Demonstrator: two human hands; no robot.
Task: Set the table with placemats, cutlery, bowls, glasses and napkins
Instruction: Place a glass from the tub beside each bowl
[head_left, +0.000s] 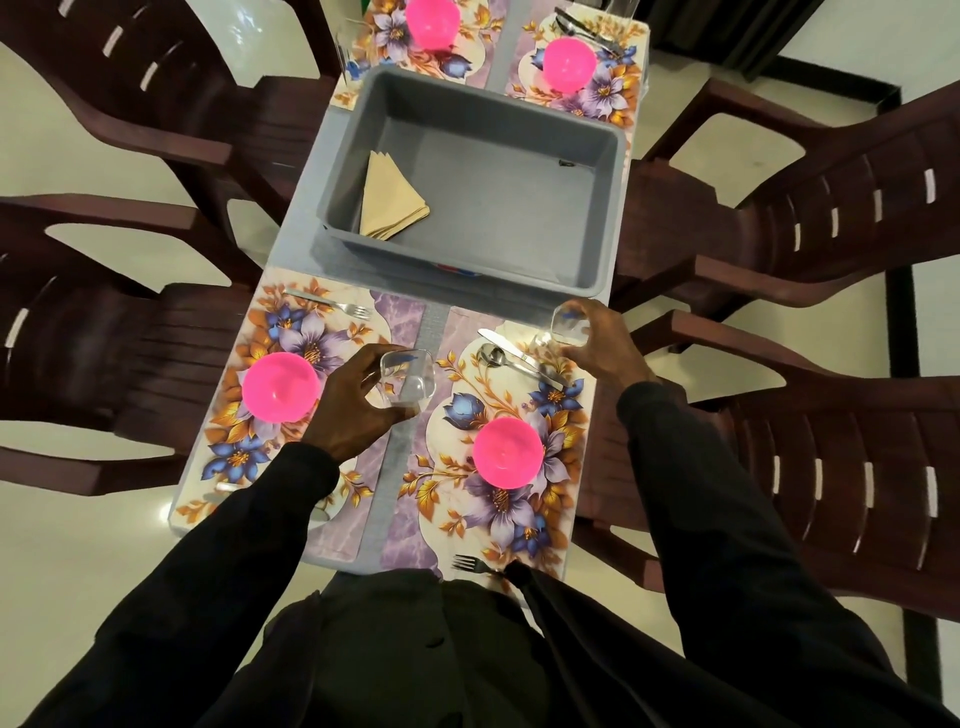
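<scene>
Two clear glasses gripped — one (407, 375) by the left hand (358, 402), one (569, 325) by the right hand (605, 345) — above floral placemats (511, 512), pink bowls (508, 452) set nearby.

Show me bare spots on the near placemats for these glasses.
Left floral placemat: the purple inner corner between the steel fork and the left hand. Right floral placemat: the patch between the steel spoon and the pink plastic bowl. Crowded: its far corner, steel knife and spoon beside the right hand.
</scene>
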